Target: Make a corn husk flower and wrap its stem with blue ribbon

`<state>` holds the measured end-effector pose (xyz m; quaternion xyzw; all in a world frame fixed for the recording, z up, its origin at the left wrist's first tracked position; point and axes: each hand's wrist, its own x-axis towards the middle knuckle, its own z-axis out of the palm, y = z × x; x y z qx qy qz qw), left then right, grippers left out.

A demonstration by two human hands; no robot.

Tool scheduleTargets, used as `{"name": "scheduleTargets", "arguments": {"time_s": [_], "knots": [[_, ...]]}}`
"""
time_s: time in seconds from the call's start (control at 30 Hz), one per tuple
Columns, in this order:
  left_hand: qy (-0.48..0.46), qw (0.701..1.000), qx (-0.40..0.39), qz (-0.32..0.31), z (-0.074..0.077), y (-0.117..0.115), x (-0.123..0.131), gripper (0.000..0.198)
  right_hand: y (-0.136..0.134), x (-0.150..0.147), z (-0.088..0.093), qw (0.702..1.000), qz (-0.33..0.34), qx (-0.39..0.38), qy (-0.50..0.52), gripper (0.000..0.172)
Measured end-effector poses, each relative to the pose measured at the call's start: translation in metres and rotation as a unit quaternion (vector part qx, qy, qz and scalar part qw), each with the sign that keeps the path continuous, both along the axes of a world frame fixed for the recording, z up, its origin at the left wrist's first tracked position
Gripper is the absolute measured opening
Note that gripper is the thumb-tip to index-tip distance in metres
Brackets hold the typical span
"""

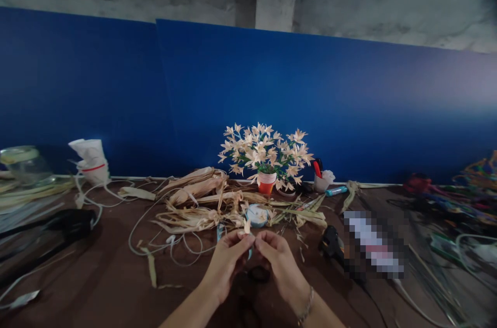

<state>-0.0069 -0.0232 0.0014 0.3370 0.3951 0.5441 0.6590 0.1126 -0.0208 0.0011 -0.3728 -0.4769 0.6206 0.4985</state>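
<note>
My left hand [227, 261] and my right hand [277, 261] meet over the brown table [97, 276], fingers pinched together on a small pale husk flower piece [247, 226] with a bit of light blue strip below it. The right wrist wears a thin bracelet. Just beyond the fingers sits a small round tape roll [257, 214]. A heap of dried corn husks [196, 201] lies behind and to the left. A red cup with finished husk flowers [266, 154] stands at the back.
A black glue gun [331, 244] lies right of my hands, white cables [155, 235] loop to the left. A glass jar [23, 162] and a white bundle [91, 160] stand far left; a small cup with red-handled tool [320, 175] at the back. Blue panels [233, 95] wall the table.
</note>
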Motion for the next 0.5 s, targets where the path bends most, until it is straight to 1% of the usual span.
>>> {"name": "scheduleTargets", "arguments": {"time_s": [0.07, 0.1, 0.17, 0.27, 0.3, 0.37, 0.5], "knots": [[-0.007, 1.000, 0.001, 0.006, -0.0015, -0.0002, 0.0015, 0.023, -0.0008, -0.0025, -0.0022, 0.989, -0.069, 0.085, -0.097, 0.017], [-0.007, 1.000, -0.004, 0.010, -0.0016, -0.0008, 0.0023, 0.023, -0.0016, -0.0031, -0.0027, 0.975, -0.100, 0.132, -0.147, 0.015], [-0.008, 1.000, -0.017, 0.017, -0.0011, -0.0024, 0.0040, 0.024, -0.0037, -0.0030, -0.0021, 0.935, -0.147, 0.221, -0.237, 0.011], [-0.023, 0.999, -0.018, 0.025, -0.0005, -0.0044, 0.0053, 0.024, -0.0070, -0.0019, 0.0008, 0.872, -0.174, 0.315, -0.332, 0.012], [-0.026, 0.999, -0.016, 0.024, -0.0006, -0.0047, 0.0053, 0.023, -0.0078, -0.0018, 0.0017, 0.857, -0.176, 0.332, -0.352, 0.012], [-0.023, 0.999, -0.010, 0.020, -0.0015, -0.0046, 0.0048, 0.022, -0.0086, -0.0017, 0.0031, 0.838, -0.178, 0.350, -0.378, 0.013], [-0.004, 1.000, 0.018, 0.017, -0.0024, -0.0040, 0.0043, 0.022, -0.0088, -0.0020, 0.0044, 0.825, -0.180, 0.355, -0.402, 0.013]]}}
